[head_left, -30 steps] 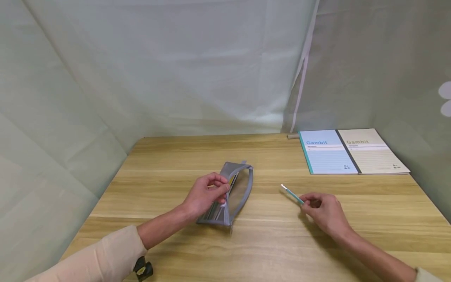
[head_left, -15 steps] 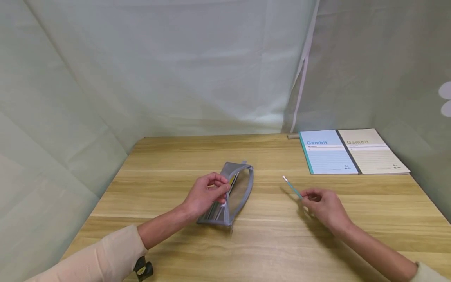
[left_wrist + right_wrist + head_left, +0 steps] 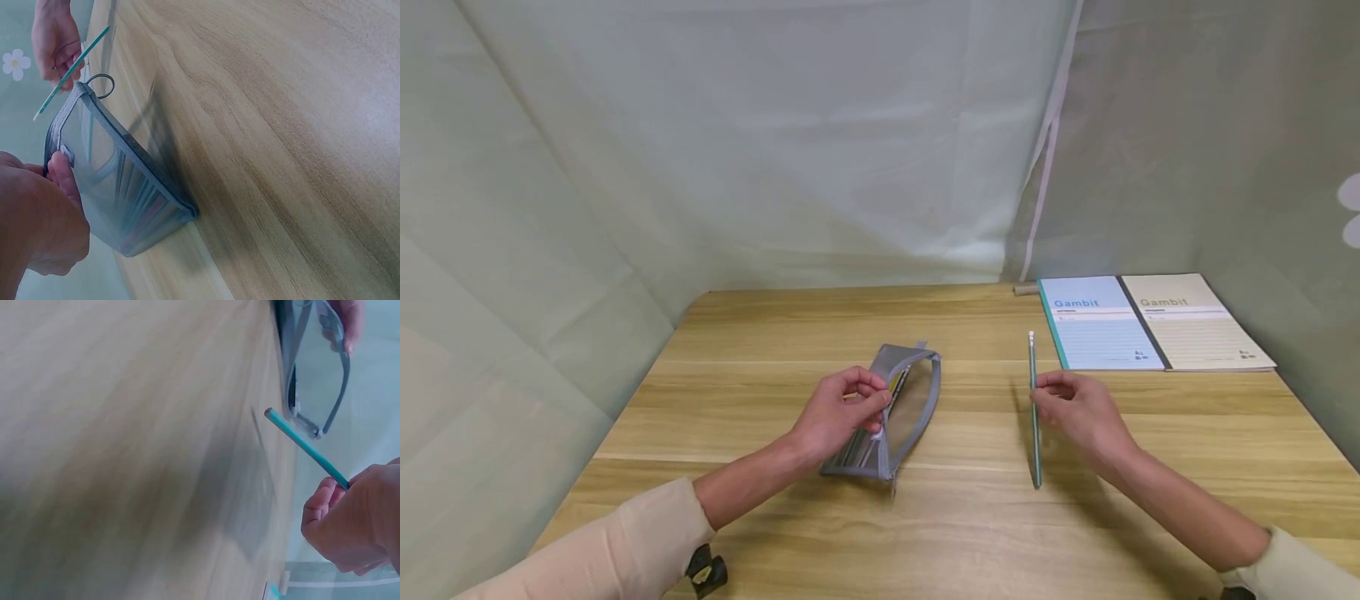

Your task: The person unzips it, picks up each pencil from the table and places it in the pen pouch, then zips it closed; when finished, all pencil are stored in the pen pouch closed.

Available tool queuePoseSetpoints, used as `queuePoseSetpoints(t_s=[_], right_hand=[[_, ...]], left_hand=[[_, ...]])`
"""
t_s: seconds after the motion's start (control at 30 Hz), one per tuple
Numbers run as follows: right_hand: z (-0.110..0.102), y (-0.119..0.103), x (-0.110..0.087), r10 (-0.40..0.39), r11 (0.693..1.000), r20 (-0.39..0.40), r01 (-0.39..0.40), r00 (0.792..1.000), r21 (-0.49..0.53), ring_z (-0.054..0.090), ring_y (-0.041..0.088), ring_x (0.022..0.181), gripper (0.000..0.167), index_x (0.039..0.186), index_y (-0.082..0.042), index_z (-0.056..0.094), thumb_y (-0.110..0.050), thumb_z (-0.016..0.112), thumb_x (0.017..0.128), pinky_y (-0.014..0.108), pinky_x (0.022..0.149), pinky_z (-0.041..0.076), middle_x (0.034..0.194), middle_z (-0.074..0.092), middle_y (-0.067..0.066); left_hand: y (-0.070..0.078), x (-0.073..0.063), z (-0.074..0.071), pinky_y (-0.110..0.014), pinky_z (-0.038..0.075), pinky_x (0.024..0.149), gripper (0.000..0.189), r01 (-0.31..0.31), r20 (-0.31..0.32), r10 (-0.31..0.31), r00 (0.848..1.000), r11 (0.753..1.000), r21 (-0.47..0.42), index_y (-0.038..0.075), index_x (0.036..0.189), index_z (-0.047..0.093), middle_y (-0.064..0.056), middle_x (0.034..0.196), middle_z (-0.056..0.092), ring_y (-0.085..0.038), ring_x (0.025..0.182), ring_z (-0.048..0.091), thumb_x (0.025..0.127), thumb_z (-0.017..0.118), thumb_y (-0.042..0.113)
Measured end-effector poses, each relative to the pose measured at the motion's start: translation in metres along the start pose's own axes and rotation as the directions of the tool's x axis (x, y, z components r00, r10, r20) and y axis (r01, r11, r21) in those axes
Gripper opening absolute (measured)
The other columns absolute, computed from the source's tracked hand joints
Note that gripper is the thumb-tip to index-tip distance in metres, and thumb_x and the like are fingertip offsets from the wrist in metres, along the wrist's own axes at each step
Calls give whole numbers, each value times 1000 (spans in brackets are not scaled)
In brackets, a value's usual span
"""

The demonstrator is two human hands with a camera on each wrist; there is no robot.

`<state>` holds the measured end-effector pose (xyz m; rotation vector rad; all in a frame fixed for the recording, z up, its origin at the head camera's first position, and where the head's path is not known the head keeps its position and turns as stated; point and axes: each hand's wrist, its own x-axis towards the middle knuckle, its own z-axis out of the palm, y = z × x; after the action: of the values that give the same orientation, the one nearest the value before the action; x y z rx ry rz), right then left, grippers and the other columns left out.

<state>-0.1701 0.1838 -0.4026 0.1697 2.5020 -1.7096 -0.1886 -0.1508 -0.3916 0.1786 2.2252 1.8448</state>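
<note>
A grey mesh pencil case (image 3: 913,417) with its zip undone stands in the middle of the table, its mouth gaping toward the right. My left hand (image 3: 842,408) pinches the near rim of that mouth. Through the mesh, several slim pens or pencils (image 3: 139,203) show in the left wrist view. To the right of the case, above the tabletop, my right hand (image 3: 1086,417) pinches a teal pencil (image 3: 1035,442) around its middle. Its white eraser end points toward the back of the table, and the other end points toward me. The pencil and the case are apart.
Two notebooks lie side by side at the back right, a blue one (image 3: 1097,325) and a cream one (image 3: 1195,325). Beside them is a small brown rod-like piece (image 3: 1025,290). Pale curtains (image 3: 850,167) hang behind the wooden table (image 3: 760,333).
My right hand has risen and shifted slightly away from me, and the pencil has swung from slanting to nearly straight front-to-back. My left hand and the pencil case have stayed put.
</note>
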Motion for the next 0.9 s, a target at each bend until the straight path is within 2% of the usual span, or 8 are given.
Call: queuePoseSetpoints(t_s=[0.3,0.5,0.67,0.9], right_hand=[[14,-21,7,44,978,57,-55,997,203,64,9,83,36,134,15,55,-7,64,106,23,74,61,102,71,8],[29,-30,11,50,962,93,-73,994,263,63,9,80,34,132,16,54,-5,61,107,23,74,61,93,68,3],[41,-36,14,71,944,126,-108,989,313,65,9,83,38,135,17,51,-7,60,107,21,77,61,96,67,4],[59,-36,23,96,913,128,-138,987,383,69,10,79,30,126,14,55,-3,62,103,21,73,61,88,70,3]], left_hand=[[-1,0,-1,-23,63,65,15,-1,-6,1,1000,1000,-19,-8,111,63,-11,94,63,-14,74,67,99,70,-1],[0,0,-1,-22,62,65,17,-9,7,9,1000,999,-37,-9,112,62,-11,94,64,-13,74,67,99,70,-1],[0,1,0,-23,63,65,15,-6,3,6,1000,1000,-31,-8,111,63,-12,95,64,-14,73,67,99,70,-2],[-1,0,1,-24,63,65,15,9,0,-9,1000,1000,-22,-8,111,64,-13,96,65,-15,74,67,99,70,-2]])
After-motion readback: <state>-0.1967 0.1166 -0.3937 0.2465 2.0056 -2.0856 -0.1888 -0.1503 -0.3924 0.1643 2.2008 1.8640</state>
